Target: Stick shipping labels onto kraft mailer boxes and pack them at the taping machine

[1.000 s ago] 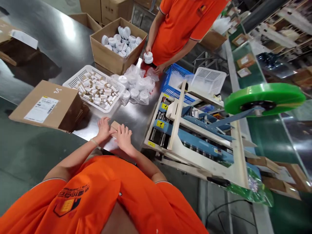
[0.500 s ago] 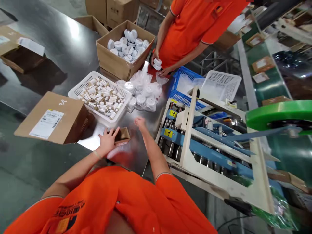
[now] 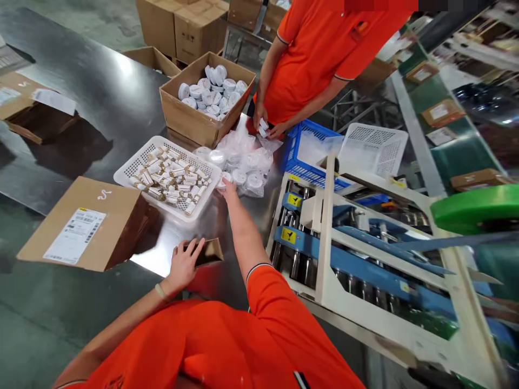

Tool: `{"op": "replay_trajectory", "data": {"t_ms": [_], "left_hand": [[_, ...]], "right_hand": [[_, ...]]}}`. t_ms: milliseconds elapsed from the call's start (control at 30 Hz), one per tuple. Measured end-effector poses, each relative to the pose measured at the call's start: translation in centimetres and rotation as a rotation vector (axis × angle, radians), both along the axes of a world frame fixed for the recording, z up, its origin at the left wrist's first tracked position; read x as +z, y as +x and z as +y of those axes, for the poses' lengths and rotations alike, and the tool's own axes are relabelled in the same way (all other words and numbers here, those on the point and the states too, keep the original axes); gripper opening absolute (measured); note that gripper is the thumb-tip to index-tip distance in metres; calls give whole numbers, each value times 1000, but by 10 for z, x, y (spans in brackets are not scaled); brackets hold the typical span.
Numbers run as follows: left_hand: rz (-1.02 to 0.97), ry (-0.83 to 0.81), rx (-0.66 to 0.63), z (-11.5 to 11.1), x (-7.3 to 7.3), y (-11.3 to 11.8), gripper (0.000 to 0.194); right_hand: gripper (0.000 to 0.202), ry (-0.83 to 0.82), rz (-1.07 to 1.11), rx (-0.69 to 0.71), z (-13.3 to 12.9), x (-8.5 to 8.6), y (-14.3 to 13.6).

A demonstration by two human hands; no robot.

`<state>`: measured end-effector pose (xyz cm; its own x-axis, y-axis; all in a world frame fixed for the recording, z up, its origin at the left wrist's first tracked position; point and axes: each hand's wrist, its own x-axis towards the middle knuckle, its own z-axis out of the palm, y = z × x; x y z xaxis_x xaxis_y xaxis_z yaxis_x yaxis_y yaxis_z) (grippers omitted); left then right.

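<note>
My left hand (image 3: pixel 185 263) rests on the left side of a small open cardboard box (image 3: pixel 211 252), its fingers apart over the box's edge. My right hand (image 3: pixel 227 187) reaches to the near-left side of a pile of bagged white round discs (image 3: pixel 251 162); its fingertips are at a disc (image 3: pixel 223 179), and whether they grip it is unclear. Just left of that hand stands a white perforated basket (image 3: pixel 121 172) full of small labelled vials (image 3: pixel 174 175). Behind it, a large carton (image 3: pixel 188 113) holds several loose white round discs (image 3: pixel 214 89).
Across the table (image 3: pixel 93 70) a person in orange (image 3: pixel 312 59) holds white discs above the bags. A blue crate (image 3: pixel 304 162) and a white basket (image 3: pixel 373 148) stand beyond a roller machine (image 3: pixel 344 248) on the right. A labelled carton (image 3: pixel 81 227) lies at left.
My right hand has moved forward from the bare table to the bagged discs. My left hand stays at the small box. The view has shifted slightly.
</note>
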<state>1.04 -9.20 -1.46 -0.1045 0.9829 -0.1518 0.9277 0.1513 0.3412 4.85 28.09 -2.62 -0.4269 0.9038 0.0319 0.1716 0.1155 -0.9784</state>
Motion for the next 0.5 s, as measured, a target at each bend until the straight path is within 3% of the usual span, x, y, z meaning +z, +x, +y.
{"op": "replay_trajectory", "data": {"t_ms": [100, 200, 267, 367, 433, 500], "left_hand": [[-58, 13, -3, 8, 2, -9, 94], [-188, 30, -63, 28, -1, -17, 102], [-305, 89, -113, 41, -6, -19, 103], [-459, 219, -80, 55, -17, -14, 111], [-525, 264, -45, 60, -24, -10, 118], [-552, 274, -73, 61, -27, -8, 117]], "right_hand": [[14, -98, -114, -253, -30, 10, 32], [22, 68, -256, -352, -89, 29, 86], [21, 285, -351, -201, -139, 43, 128], [18, 497, -479, 201, -209, 54, 174], [21, 504, -574, 371, -241, 49, 180], [22, 432, -670, 445, -253, 36, 168]]}}
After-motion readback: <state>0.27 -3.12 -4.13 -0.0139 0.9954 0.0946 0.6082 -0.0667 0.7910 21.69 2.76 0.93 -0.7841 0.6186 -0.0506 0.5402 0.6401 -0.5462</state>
